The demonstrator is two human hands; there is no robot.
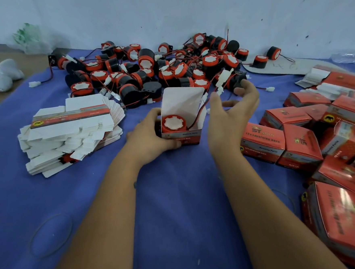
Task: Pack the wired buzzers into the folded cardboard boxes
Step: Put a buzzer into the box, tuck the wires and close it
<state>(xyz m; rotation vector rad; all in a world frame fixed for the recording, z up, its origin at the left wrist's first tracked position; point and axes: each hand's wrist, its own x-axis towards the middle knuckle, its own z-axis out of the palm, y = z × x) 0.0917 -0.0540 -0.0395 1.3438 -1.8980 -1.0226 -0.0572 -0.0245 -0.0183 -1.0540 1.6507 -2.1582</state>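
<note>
An open red and white cardboard box (pixel 183 137) stands on the blue cloth with its lid flap up. Inside sits a red and black buzzer (pixel 174 123), its red and black wire (pixel 198 114) trailing out over the right side. My left hand (pixel 149 139) grips the box from the left and below. My right hand (pixel 231 111) hovers just right of the box, fingers spread and relaxed, holding nothing. Behind the box lies a pile of loose wired buzzers (pixel 157 66).
A stack of flat unfolded boxes (pixel 71 131) lies at the left. Several closed packed boxes (pixel 320 141) are heaped at the right. A white wall runs behind the pile. A plastic bag (pixel 29 37) and a white object (pixel 5 75) sit at the far left.
</note>
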